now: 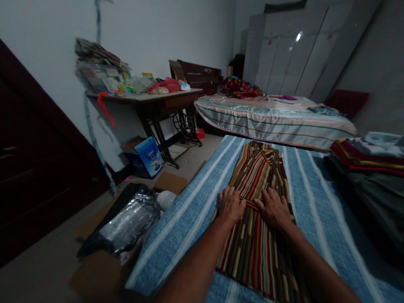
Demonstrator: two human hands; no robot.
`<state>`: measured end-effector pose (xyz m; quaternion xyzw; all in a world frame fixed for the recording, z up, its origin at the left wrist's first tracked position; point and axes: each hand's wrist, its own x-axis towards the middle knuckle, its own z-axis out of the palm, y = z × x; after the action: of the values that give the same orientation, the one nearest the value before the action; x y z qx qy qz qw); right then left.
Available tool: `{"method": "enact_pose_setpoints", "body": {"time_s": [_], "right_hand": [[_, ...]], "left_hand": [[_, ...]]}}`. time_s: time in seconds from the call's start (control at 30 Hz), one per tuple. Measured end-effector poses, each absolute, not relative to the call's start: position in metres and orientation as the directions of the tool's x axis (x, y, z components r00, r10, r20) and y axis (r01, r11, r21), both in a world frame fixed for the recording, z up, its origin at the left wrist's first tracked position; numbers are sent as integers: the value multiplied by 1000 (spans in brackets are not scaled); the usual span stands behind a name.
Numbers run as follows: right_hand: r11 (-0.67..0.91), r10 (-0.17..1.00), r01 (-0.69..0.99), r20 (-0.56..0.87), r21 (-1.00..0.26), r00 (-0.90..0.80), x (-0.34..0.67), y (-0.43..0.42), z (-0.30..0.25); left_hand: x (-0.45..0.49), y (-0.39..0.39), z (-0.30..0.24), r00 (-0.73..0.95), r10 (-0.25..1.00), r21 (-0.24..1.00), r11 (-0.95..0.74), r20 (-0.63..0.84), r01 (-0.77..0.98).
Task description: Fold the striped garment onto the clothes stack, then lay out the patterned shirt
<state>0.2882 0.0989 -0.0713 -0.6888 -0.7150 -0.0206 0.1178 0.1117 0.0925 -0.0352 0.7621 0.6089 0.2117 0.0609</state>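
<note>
— What are the hands doing?
— The left hand (231, 206) and right hand (274, 209) are lying flat, side by side, gripping nothing, pressing a long folded striped cloth (257, 166).
— Where is it lying?
— On the bed's (189, 219) blue quilted cover; a folded stack (368, 158) nearby is fading into shadow.

The left hand (231, 206) and right hand (274, 208), pressed flat, hide the part of the striped cloth (252, 256) beneath them. Its near end runs off the bottom edge, as do both forearms. The stack of folded clothes (369, 156) is cut by the right edge. Print on the blue box (150, 156) is too small to read.
</note>
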Motion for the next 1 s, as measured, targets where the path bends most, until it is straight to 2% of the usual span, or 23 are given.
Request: {"method": "enact_pose_setpoints", "body": {"time_s": [0.1, 0.2, 0.3, 0.37, 0.5, 0.73, 1.0], "right_hand": [[41, 986, 989, 165, -144, -17, 292, 93, -76], [57, 977, 992, 212, -116, -32, 291, 87, -73], [104, 963, 991, 257, -83, -79, 286, 75, -68], [151, 964, 985, 231, -78, -130, 284, 66, -66], [174, 975, 979, 161, -102, -156, 286, 55, -61], [279, 945, 953, 206, -114, -252, 283, 36, -57], [266, 958, 944, 161, -194, -237, 279, 30, -56]], "left_hand": [[112, 91, -33, 168, 958, 348, -243, 232, 906], [112, 91, -32, 166, 958, 343, -241, 235, 908], [112, 92, -32, 170, 954, 341, -250, 247, 906], [112, 92, -32, 175, 951, 334, -257, 257, 907], [113, 93, -33, 172, 948, 323, -256, 266, 911], [111, 95, -36, 176, 943, 313, -264, 284, 912], [110, 98, -36, 166, 943, 307, -255, 288, 917]]}}
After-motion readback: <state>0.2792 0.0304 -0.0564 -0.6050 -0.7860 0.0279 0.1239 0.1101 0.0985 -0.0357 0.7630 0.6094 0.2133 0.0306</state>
